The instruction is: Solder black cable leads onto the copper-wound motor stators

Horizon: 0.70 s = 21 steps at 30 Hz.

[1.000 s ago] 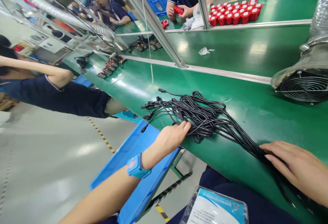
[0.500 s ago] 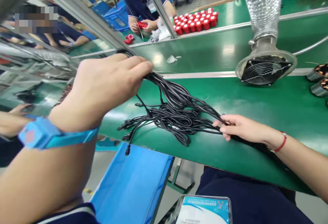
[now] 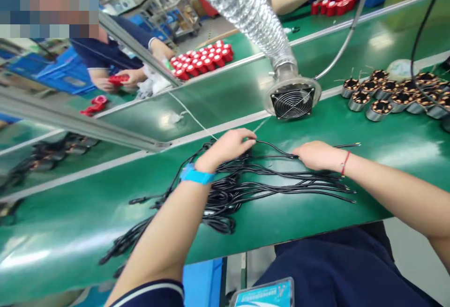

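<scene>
Black cables (image 3: 225, 190) lie in a looped heap on the green bench, their thin stripped ends spread out to the right and their plug ends to the lower left. My left hand (image 3: 230, 146), with a blue band on its wrist, is at the far side of the heap, fingers curled over a cable bundle. Farther right, my right hand (image 3: 314, 154) is closed around the same bundle near its stripped ends. Part of the bundle is hidden beneath both hands. Behind my left hand, a thin pale strand (image 3: 193, 116) slants over the bench ledge.
A round fan hood (image 3: 293, 101) on a silver duct stands beyond my hands. Several copper-wound motor stators (image 3: 381, 108) are grouped at the right. Across the bench, people handle red parts beside rows of red pieces (image 3: 202, 61). A metal post (image 3: 133, 133) slants at the left.
My left hand has lowered the raised cable bundle onto the bench beyond the heap. My right hand stays around the cables near their ends. The view has swung right, bringing the stators into sight.
</scene>
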Motion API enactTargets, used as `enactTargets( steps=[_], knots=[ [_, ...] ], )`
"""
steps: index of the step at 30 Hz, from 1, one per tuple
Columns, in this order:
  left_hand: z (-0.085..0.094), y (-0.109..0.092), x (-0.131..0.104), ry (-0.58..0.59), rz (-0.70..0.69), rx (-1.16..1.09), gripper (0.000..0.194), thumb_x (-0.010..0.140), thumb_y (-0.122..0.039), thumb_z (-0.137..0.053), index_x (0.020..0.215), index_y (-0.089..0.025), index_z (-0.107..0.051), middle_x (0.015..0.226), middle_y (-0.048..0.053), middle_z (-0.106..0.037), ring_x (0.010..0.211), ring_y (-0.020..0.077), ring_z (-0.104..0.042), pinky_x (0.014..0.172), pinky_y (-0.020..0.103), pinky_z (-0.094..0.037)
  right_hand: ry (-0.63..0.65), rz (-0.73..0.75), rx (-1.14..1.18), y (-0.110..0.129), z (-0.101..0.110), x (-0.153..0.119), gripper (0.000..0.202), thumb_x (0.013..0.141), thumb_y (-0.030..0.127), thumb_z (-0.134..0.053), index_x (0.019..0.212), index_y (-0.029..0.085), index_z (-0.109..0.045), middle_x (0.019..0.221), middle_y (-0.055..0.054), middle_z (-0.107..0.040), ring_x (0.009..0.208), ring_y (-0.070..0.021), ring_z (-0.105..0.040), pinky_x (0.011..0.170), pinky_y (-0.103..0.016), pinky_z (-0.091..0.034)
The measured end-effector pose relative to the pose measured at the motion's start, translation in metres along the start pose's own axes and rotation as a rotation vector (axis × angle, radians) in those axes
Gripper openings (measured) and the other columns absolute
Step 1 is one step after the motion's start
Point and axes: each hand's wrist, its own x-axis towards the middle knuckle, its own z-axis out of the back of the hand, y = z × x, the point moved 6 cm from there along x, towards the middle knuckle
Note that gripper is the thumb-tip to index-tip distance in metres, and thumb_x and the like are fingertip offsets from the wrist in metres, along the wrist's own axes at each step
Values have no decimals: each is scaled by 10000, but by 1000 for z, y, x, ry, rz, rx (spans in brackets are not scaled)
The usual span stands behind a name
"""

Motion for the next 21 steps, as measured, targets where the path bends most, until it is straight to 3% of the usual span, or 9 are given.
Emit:
enactTargets(
  steps=[2,5,7,9,11,13,16,18,21],
  knots=[
    [-16,-25,18,96,-57,27,368,881,-339,-434,1088,-157,-678,1161,93,-684,1041,215,-623,926,312,-463,-48,8,-2,5,-13,-5,424,827,11,-408,1172,135,-621,965,-143,-714,818,-231,-670,653,-298,-437],
    [-34,-46,28,290,-105,55,259,812,-282,-491,885,-180,-717,903,54,-728,815,183,-640,727,258,-455,-114,49,42,14,-28,-18,372,829,38,-450,1123,153,-646,893,-110,-709,786,-229,-673,650,-297,-455],
    [-38,-48,28,385,-123,54,199,768,-271,-525,765,-187,-705,739,19,-704,684,155,-612,616,230,-408,-186,64,91,10,-25,-29,273,854,115,-515,1070,178,-671,899,-85,-707,826,-220,-670,708,-302,-484],
    [-39,-43,26,437,-96,53,199,767,-292,-524,742,-186,-691,700,11,-683,663,148,-594,588,225,-372,-305,36,150,-12,-8,-44,226,860,209,-584,1065,202,-677,968,-69,-705,914,-217,-657,817,-322,-500],
    [-41,-38,25,449,-64,53,215,787,-310,-501,756,-187,-675,715,13,-671,685,152,-589,605,233,-361,-485,-58,214,-56,22,-69,259,872,248,-587,1119,211,-656,1076,-69,-689,1025,-222,-626,936,-362,-478],
    [-42,-35,25,431,-56,41,216,801,-322,-485,766,-193,-655,744,12,-666,713,160,-593,636,241,-375,-723,-222,285,-119,58,-108,279,914,267,-520,1160,184,-623,1192,-100,-642,1132,-234,-575,1013,-406,-439],
    [-39,-37,25,306,-71,-111,294,842,-416,-449,854,-201,-649,873,29,-683,817,180,-615,739,261,-434,-1075,-519,484,-222,103,-183,360,998,278,-321,1222,117,-552,1204,-159,-603,1024,-204,-613,883,-378,-508],
    [-31,-38,26,195,-72,-262,410,889,-494,-357,881,-194,-635,904,44,-673,854,186,-607,803,274,-455,-1207,-662,650,-278,120,-226,360,1010,347,-356,1198,113,-555,1144,-134,-611,939,-171,-629,812,-339,-534],
    [-24,-41,32,128,-20,-353,533,920,-566,-243,730,-187,-566,693,20,-579,723,175,-550,727,268,-454,-1321,-779,773,-332,133,-264,354,990,396,-440,1184,129,-568,1141,-77,-593,965,-164,-624,816,-342,-543]
  ],
)
